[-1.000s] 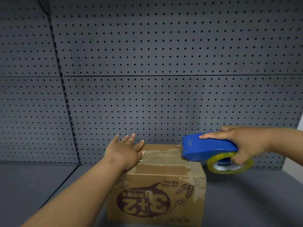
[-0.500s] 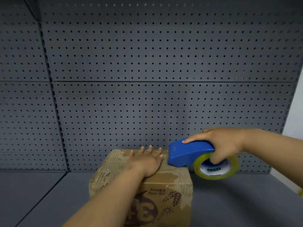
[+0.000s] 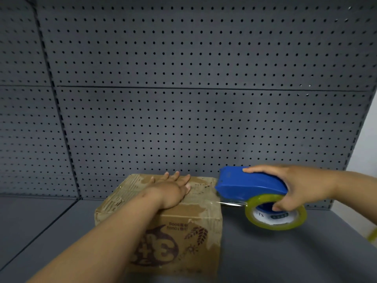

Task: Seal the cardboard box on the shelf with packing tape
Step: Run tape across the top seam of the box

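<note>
Head view, looking down onto a grey shelf [image 3: 285, 252] backed by pegboard [image 3: 204, 99]. Box [image 3: 183, 221] at about 6 o'clock in frame, on the shelf near the pegboard, printed face toward the camera and upside down. Left hand [image 3: 173, 190] flat on the box top, fingers spread and pointing toward 12 o'clock, gripping nothing; likely pressing the flaps shut and pinning the box so a sideways pull cannot drag it. Right hand [image 3: 295, 186] at roughly 3 o'clock from the box, closed around a blue dispenser [image 3: 248, 185], index finger laid along its top, thumb hooked into the core of the roll [image 3: 275, 216] beneath. Dispenser nose touching or just beside the top right edge of the box; exact contact not clear. Short clear strip of tape [image 3: 232, 204] stretched from the box's right edge toward 3 o'clock to the roll, taut, which suggests the end is stuck there. Top surface shiny and wrinkled in places, so some tape probably lies across it. Judged step: finishing or starting a run over the right edge. Risk: a slack strip wrinkling, or the box sliding if the flat hand eases.
</note>
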The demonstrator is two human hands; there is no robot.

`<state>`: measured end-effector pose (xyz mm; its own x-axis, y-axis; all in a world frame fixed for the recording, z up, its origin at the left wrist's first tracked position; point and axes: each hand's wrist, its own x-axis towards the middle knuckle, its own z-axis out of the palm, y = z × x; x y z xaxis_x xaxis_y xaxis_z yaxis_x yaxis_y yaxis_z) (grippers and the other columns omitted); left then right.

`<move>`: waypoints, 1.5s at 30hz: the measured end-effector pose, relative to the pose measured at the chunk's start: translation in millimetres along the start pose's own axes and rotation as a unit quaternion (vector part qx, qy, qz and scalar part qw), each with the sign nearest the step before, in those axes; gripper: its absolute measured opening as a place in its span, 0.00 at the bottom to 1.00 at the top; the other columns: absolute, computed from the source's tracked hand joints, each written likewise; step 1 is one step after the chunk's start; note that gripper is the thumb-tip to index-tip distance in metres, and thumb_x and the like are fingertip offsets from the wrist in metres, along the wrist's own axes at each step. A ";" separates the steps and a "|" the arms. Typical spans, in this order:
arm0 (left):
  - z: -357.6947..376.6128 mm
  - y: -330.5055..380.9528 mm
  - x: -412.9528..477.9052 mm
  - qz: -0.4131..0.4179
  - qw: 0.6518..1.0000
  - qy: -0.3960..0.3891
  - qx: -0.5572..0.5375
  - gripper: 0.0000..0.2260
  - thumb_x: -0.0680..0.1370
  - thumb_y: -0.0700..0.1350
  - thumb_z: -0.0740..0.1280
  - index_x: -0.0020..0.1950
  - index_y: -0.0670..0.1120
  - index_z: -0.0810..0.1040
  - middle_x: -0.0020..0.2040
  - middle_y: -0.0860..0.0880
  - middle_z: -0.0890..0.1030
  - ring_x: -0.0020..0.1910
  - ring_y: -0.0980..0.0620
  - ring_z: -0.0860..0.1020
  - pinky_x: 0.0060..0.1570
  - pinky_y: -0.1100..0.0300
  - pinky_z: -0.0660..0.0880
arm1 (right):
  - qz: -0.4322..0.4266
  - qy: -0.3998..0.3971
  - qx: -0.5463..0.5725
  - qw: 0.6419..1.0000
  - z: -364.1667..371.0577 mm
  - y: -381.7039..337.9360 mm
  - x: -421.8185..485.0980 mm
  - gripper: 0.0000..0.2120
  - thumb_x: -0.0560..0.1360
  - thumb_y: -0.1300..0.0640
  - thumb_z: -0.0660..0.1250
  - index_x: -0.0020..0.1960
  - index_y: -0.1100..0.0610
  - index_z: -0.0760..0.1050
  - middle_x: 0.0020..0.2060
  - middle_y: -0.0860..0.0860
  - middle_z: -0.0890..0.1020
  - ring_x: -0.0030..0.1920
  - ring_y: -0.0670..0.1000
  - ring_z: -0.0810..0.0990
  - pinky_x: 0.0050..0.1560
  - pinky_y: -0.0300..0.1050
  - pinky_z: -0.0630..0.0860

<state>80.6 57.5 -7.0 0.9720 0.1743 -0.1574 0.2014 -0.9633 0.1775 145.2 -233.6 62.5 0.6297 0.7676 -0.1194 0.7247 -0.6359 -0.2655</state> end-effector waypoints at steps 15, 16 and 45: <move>0.2 1.8 -0.9 -0.006 1.000 -0.001 0.007 0.24 0.80 0.59 0.44 0.76 0.60 0.45 0.79 0.52 0.43 0.77 0.48 0.42 0.73 0.43 0.41 | 0.025 -0.036 -0.079 0.996 -6.3 22.8 -39.4 0.42 0.65 0.44 0.73 0.59 0.15 0.46 0.51 0.41 0.69 0.49 0.45 0.74 0.50 0.35 0.72; -0.4 1.7 -0.5 -0.005 1.000 -0.004 0.007 0.23 0.80 0.58 0.44 0.76 0.60 0.45 0.79 0.52 0.43 0.77 0.48 0.42 0.73 0.43 0.41 | 0.031 -0.052 -0.091 0.994 -7.1 18.2 -37.2 0.42 0.65 0.44 0.73 0.58 0.15 0.47 0.50 0.41 0.68 0.49 0.45 0.74 0.48 0.34 0.72; 1.0 1.2 0.4 0.004 1.000 -0.002 0.020 0.24 0.80 0.59 0.43 0.76 0.61 0.44 0.79 0.52 0.43 0.78 0.48 0.43 0.74 0.43 0.42 | 0.100 -0.183 -0.139 0.968 -29.6 -54.8 12.8 0.35 0.68 0.57 0.72 0.67 0.31 0.63 0.41 0.38 0.73 0.38 0.41 0.73 0.38 0.32 0.70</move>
<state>81.1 56.2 -7.9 0.9732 0.1647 -0.1603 0.1875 -0.9724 0.1391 121.8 -191.3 103.9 0.6608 0.5720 -0.4859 0.6782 -0.7324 0.0603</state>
